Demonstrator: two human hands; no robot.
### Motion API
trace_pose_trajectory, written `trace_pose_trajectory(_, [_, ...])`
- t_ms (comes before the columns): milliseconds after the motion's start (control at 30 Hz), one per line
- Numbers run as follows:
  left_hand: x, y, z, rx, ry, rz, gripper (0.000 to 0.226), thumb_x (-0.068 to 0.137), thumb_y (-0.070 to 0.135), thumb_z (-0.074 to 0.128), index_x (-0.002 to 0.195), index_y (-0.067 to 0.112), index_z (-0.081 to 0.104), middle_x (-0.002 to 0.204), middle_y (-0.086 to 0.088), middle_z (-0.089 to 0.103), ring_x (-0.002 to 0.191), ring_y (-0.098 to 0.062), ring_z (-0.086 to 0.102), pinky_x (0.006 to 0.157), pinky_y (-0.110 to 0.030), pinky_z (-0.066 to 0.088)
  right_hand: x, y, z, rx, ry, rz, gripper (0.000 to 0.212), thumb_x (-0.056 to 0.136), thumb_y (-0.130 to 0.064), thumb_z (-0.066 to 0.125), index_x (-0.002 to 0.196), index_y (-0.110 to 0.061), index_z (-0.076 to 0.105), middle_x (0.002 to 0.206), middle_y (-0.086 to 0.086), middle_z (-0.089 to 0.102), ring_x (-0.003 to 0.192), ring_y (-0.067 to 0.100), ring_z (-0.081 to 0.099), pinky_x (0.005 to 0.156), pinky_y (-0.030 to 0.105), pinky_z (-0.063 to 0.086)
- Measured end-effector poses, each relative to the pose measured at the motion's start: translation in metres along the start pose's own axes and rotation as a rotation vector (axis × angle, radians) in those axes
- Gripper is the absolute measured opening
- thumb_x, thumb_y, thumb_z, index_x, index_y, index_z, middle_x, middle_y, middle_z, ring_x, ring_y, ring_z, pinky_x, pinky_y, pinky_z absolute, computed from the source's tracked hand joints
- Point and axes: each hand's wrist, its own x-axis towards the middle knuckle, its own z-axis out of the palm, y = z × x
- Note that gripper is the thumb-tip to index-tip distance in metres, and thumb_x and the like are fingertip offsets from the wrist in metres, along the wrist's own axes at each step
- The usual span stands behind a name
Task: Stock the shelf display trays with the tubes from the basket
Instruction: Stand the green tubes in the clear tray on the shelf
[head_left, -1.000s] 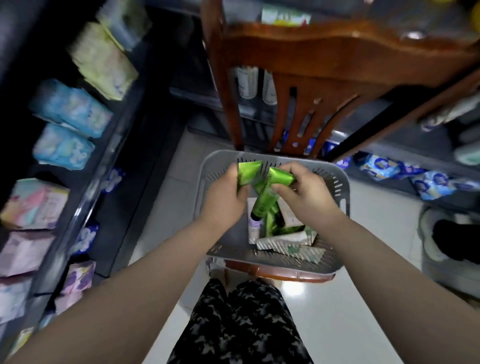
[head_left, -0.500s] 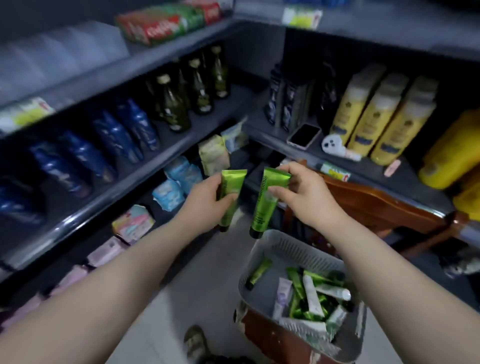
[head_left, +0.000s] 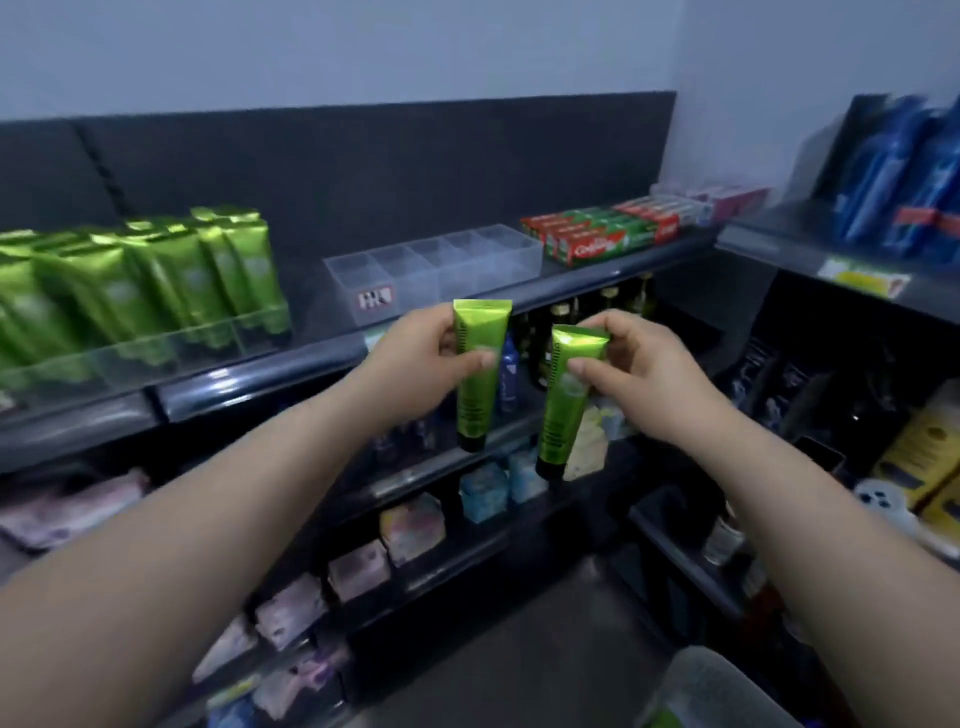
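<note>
As left hand (head_left: 415, 358) pinches a glossy tube (head_left: 472, 400), right hand (head_left: 644, 374) pinches its twin (head_left: 558, 426).

Both forearms (head_left: 249, 499), left hand (head_left: 423, 358) and right hand (head_left: 654, 379) are bare.

Your left tube (head_left: 477, 395) hangs just left of your right tube (head_left: 563, 410), both before the shelf (head_left: 249, 382), where the divided tray (head_left: 415, 283) sits between stocked tubes (head_left: 156, 280) and boxes (head_left: 597, 234).
</note>
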Motion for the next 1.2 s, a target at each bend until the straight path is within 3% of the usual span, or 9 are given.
trace_pose_trajectory(133, [0.01, -0.008, -0.065, 0.059, 0.097, 0.04, 0.019, 0.083, 0.018, 0.07, 0.101, 0.013, 0.065, 0.093, -0.004, 0.07, 0.08, -0.017, 0.063, 0.085, -0.043, 0.053, 0.049, -0.034, 0.027, 0.034, 0.02, -0.101, 0.014, 0.077, -0.029, 0.067, 0.089, -0.031, 0.06, 0.077, 0.007, 0.065, 0.066, 0.019, 0.058, 0.067, 0.041, 0.049])
trace_pose_trajectory(333, [0.023, -0.018, -0.154, 0.126, 0.244, 0.077, 0.018, 0.08, 0.018, 0.073, 0.095, 0.013, 0.067, 0.091, -0.008, 0.071, 0.073, -0.012, 0.057, 0.078, -0.033, 0.05, 0.112, -0.079, 0.066, 0.092, 0.001, -0.226, 0.021, 0.082, -0.017, 0.067, 0.087, -0.036, 0.06, 0.08, 0.012, 0.066, 0.073, 0.033, 0.063, 0.074, 0.056, 0.054])
trace_pose_trajectory(467, [0.035, -0.022, -0.201, 0.099, 0.31, 0.079, 0.02, 0.08, 0.014, 0.071, 0.098, 0.009, 0.064, 0.093, -0.013, 0.069, 0.077, -0.021, 0.063, 0.074, -0.04, 0.056, 0.148, -0.094, 0.093, 0.14, -0.006, -0.255, 0.025, 0.085, -0.007, 0.065, 0.086, -0.031, 0.059, 0.077, 0.005, 0.065, 0.072, 0.026, 0.063, 0.073, 0.053, 0.056])
trace_pose_trajectory(600, [0.055, -0.027, -0.233, 0.046, 0.402, 0.091, 0.019, 0.079, 0.009, 0.07, 0.097, 0.01, 0.063, 0.099, -0.019, 0.068, 0.085, -0.027, 0.066, 0.067, -0.036, 0.058, 0.176, -0.101, 0.11, 0.15, 0.024, -0.265, 0.025, 0.086, -0.006, 0.064, 0.086, -0.03, 0.058, 0.081, 0.009, 0.066, 0.08, 0.037, 0.065, 0.074, 0.052, 0.056])
trace_pose_trajectory(800, [0.085, -0.04, -0.235, 0.012, 0.385, 0.036, 0.012, 0.081, 0.005, 0.067, 0.09, 0.009, 0.06, 0.099, -0.026, 0.066, 0.081, -0.03, 0.067, 0.073, -0.042, 0.059, 0.221, -0.095, 0.117, 0.17, 0.022, -0.255, 0.027, 0.087, -0.006, 0.063, 0.084, -0.032, 0.058, 0.091, 0.014, 0.066, 0.086, 0.034, 0.067, 0.074, 0.047, 0.059])
trace_pose_trajectory(933, [0.111, -0.048, -0.221, 0.061, 0.349, -0.004, 0.011, 0.079, 0.006, 0.068, 0.084, 0.01, 0.059, 0.083, -0.016, 0.065, 0.083, -0.035, 0.068, 0.075, -0.047, 0.057, 0.248, -0.083, 0.117, 0.18, 0.015, -0.268, 0.027, 0.087, -0.005, 0.063, 0.084, -0.031, 0.058, 0.09, 0.014, 0.066, 0.086, 0.033, 0.067, 0.074, 0.046, 0.059])
trace_pose_trajectory(1033, [0.134, -0.052, -0.206, 0.184, 0.336, -0.031, 0.014, 0.076, 0.016, 0.071, 0.083, 0.017, 0.059, 0.075, -0.003, 0.061, 0.08, -0.029, 0.065, 0.073, -0.036, 0.054, 0.268, -0.073, 0.118, 0.199, -0.026, -0.273, 0.026, 0.087, -0.003, 0.063, 0.086, -0.028, 0.058, 0.086, 0.01, 0.064, 0.081, 0.031, 0.066, 0.076, 0.048, 0.058])
trace_pose_trajectory(1100, [0.149, -0.053, -0.196, 0.329, 0.35, -0.043, 0.018, 0.075, 0.022, 0.072, 0.082, 0.021, 0.056, 0.07, 0.008, 0.054, 0.073, -0.018, 0.055, 0.064, -0.026, 0.042, 0.279, -0.067, 0.119, 0.197, -0.075, -0.287, 0.025, 0.086, -0.002, 0.063, 0.088, -0.026, 0.058, 0.082, 0.005, 0.064, 0.078, 0.028, 0.066, 0.076, 0.047, 0.058])
trace_pose_trajectory(1200, [0.169, -0.056, -0.184, 0.462, 0.331, -0.066, 0.019, 0.075, 0.024, 0.07, 0.082, 0.021, 0.052, 0.073, 0.012, 0.046, 0.077, -0.016, 0.048, 0.059, -0.027, 0.032, 0.292, -0.056, 0.119, 0.191, -0.137, -0.315, 0.029, 0.086, -0.001, 0.064, 0.085, -0.029, 0.059, 0.074, -0.007, 0.065, 0.072, 0.022, 0.064, 0.071, 0.038, 0.059])
